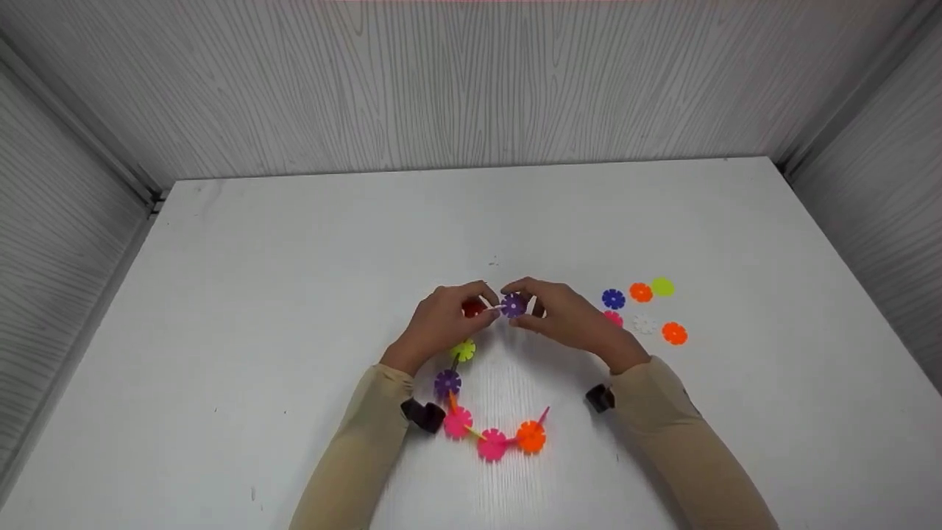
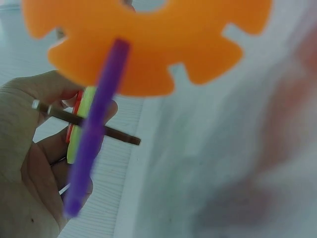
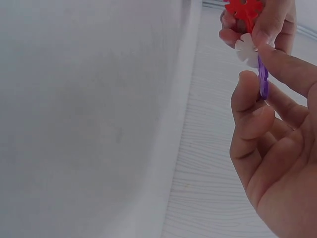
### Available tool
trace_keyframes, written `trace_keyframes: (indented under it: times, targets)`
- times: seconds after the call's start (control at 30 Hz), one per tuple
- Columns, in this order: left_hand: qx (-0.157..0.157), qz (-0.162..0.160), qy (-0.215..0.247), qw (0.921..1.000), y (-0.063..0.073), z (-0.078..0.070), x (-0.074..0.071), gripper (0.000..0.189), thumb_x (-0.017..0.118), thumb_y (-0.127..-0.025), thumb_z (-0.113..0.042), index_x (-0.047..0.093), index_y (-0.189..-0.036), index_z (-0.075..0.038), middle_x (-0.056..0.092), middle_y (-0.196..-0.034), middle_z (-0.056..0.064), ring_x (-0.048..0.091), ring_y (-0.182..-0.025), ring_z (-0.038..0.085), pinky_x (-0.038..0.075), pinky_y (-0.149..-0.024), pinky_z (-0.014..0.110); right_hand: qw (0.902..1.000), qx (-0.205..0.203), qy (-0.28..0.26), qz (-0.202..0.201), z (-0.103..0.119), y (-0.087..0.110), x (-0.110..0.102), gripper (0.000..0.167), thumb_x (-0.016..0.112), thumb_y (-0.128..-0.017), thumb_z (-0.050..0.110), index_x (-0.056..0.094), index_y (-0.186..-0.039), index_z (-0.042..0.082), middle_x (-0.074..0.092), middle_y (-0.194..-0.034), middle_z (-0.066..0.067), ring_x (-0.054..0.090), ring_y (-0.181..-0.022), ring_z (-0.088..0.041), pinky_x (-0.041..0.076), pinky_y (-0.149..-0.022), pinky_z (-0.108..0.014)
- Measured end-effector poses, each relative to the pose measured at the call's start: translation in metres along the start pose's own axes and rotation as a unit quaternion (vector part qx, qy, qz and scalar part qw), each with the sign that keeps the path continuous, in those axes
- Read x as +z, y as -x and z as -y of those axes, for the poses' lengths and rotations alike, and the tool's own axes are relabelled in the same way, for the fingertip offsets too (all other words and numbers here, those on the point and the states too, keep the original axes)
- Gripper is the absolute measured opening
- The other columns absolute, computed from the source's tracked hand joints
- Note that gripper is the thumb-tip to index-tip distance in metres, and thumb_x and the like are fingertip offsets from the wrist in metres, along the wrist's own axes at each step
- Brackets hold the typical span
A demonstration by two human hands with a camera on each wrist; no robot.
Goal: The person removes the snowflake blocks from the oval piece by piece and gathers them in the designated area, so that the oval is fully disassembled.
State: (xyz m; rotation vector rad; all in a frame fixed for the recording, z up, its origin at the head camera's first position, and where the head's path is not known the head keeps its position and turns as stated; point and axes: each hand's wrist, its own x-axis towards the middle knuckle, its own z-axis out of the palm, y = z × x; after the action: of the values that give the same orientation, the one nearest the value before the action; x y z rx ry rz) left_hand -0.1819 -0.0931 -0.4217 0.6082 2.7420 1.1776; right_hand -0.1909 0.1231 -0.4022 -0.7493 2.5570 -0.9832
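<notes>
Thumb and fingers of my left hand (image 1: 441,320) pinch a white notched disc (image 3: 246,49) next to a red disc (image 3: 243,9). These are at the upper end of a chain of interlocking flower-shaped discs. My right hand (image 1: 570,316) pinches a purple disc (image 1: 513,305) at its edges, right at the white disc. The chain curves down past a yellow-green disc (image 1: 464,350), another purple disc (image 1: 447,383) and pink discs to an orange disc (image 1: 530,436). Close to the left wrist camera, an orange disc (image 2: 143,64) and an edge-on purple disc (image 2: 94,134) partly hide the hand.
Several loose discs lie right of the right hand: blue (image 1: 614,298), orange (image 1: 641,292), yellow-green (image 1: 662,286), white (image 1: 645,324) and a second orange one (image 1: 674,333). The forearm partly covers a pink disc (image 1: 612,318). Wood-grain panels (image 1: 456,88) surround the white table (image 1: 294,243).
</notes>
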Motion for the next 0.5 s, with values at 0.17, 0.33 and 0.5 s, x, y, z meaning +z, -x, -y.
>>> trace_keyframes:
  times: [0.17,0.33,0.5]
  targets:
    - [0.0,0.0,-0.006,1.0,0.001,-0.001,0.0,0.015,0.064,-0.092,-0.03,0.069,-0.104,-0.021,0.07,-0.091,0.002,0.057,-0.08,0.015,0.05,-0.073,0.03,0.9994,-0.011,0.028,-0.017,0.0,0.001,0.001,0.042,0.067,-0.09,0.02,0.057,-0.13,0.012,0.066,-0.103,-0.005,0.055,-0.084,-0.016,0.05,-0.073,-0.023]
    - [0.0,0.0,-0.013,0.9999,0.001,-0.003,-0.002,0.016,0.063,-0.093,-0.033,0.069,-0.102,-0.021,0.07,-0.091,0.001,0.058,-0.081,0.016,0.051,-0.074,0.032,0.9987,-0.022,0.039,-0.024,-0.002,0.003,-0.003,0.042,0.068,-0.09,0.021,0.059,-0.129,0.01,0.067,-0.101,-0.005,0.057,-0.085,-0.016,0.052,-0.074,-0.025]
    - [-0.023,-0.022,-0.02,0.9993,0.005,0.004,-0.011,0.015,0.062,-0.093,-0.033,0.069,-0.099,-0.021,0.07,-0.092,0.001,0.058,-0.082,0.017,0.051,-0.074,0.031,0.996,-0.017,0.057,-0.067,-0.021,0.013,-0.018,0.04,0.068,-0.09,0.017,0.059,-0.128,0.007,0.068,-0.106,-0.009,0.058,-0.087,-0.019,0.052,-0.076,-0.027]
